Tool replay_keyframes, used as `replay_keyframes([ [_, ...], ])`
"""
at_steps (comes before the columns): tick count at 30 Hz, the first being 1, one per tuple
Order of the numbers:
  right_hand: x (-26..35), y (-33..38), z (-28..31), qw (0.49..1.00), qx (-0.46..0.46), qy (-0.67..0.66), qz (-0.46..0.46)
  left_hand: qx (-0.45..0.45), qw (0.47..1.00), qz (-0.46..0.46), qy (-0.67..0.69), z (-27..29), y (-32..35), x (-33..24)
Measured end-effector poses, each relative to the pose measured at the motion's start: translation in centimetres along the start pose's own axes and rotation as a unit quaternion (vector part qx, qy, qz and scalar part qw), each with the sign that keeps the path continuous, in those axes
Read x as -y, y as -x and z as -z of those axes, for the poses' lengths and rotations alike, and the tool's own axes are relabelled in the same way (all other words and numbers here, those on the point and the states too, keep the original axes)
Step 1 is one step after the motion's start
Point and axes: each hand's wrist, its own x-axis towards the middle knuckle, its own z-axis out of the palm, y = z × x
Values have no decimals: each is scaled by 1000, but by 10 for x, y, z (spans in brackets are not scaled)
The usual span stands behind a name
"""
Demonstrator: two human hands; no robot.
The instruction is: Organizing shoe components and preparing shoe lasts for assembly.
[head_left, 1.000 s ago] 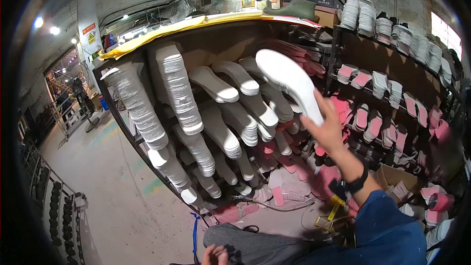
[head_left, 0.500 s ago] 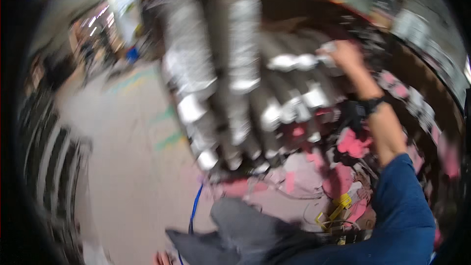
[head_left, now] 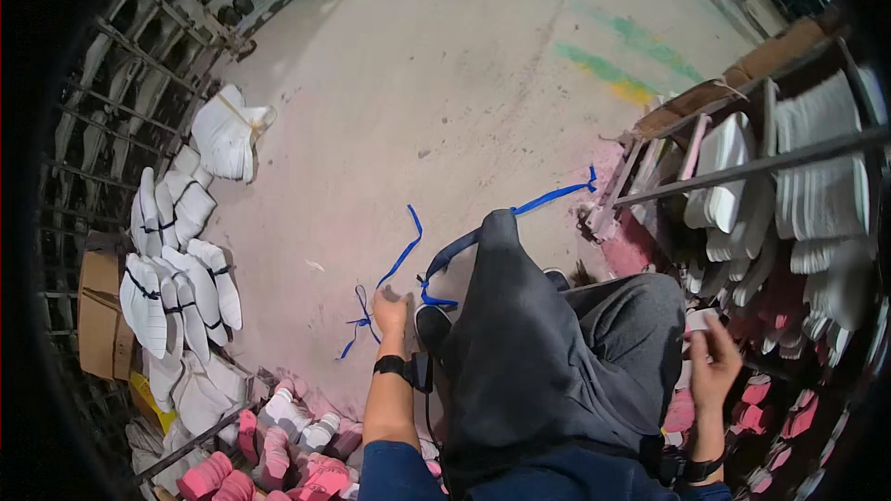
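My left hand (head_left: 392, 311) is low over the floor, its fingers closed at a thin blue strap (head_left: 401, 255). The strap runs forward from the fingertips, and a knotted loop of it lies beside the hand. Another blue strap (head_left: 552, 197) stretches from the grey apron (head_left: 529, 315) over my lap toward the rack. My right hand (head_left: 713, 366) is beside my right knee, fingers curled with a small white piece (head_left: 702, 318) at their tips. Most of that piece is hidden, so its kind cannot be told.
At right, a metal rack (head_left: 761, 167) holds stacks of white insoles (head_left: 821, 158). Banded white insole bundles (head_left: 186, 297) lie on the left beside a cardboard box (head_left: 104, 306). Pink and white bundles (head_left: 292, 441) are heaped near me. Barred racks (head_left: 121, 121) stand far left.
My view has swung down to the floor and my lap. The right hand has come away from the stacked pieces to beside my knee. My left hand is now fully in view at the blue strap.
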Motion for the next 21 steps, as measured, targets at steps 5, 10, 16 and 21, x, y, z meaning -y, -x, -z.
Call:
replay_keyframes([
  [5, 23, -20, -70, 934, 81, 238, 256, 62, 991, -64, -102, -33, -27, -7],
  [10, 26, -31, -88, 932, 105, 217, 272, 73, 983, -39, -162, -67, -68, -42],
  [16, 30, -38, -98, 925, 118, 241, 268, 108, 973, 24, -205, -97, -110, -14],
  [21, 30, -41, -99, 921, 124, 253, 269, 160, 971, -78, -158, -118, -79, -34],
])
